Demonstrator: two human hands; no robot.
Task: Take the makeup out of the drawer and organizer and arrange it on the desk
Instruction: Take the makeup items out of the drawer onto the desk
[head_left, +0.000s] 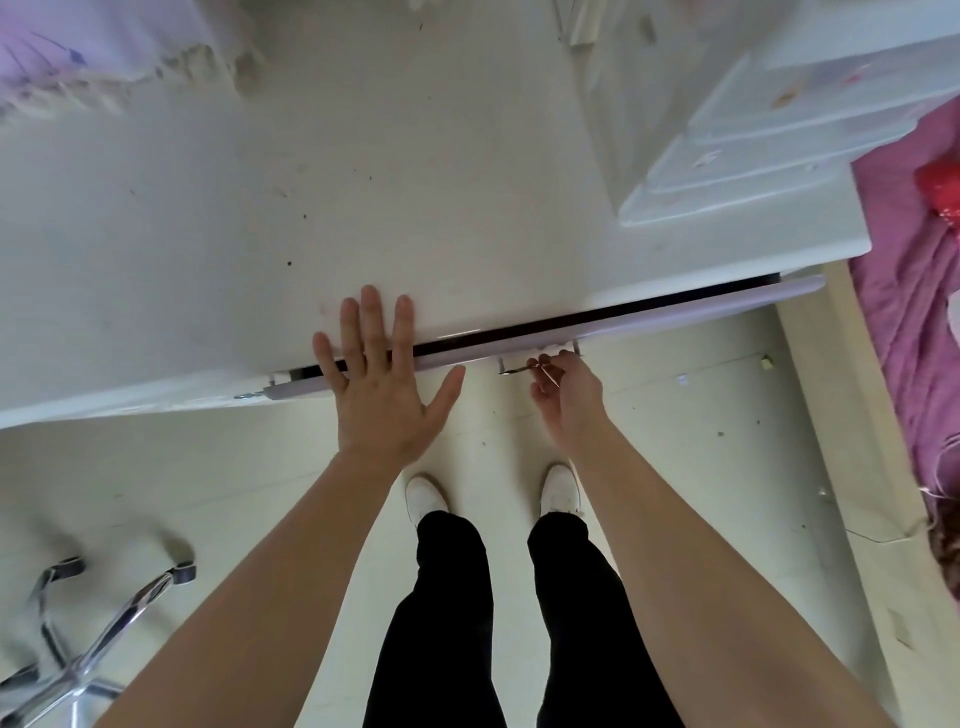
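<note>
A person stands at a white desk (363, 171), seen from above. At centre, the left hand (382, 384) lies flat with fingers spread wide on the desk edge. Just right of it, the right hand (563, 389) curls around the thin metal handle (519, 368) of a lilac drawer (675, 312) — open only a crack. The opening step looks underway; next comes a steady pull. No makeup shows — the drawer's inside is dark. The organizer (769, 140), upper right, is blurred.
</note>
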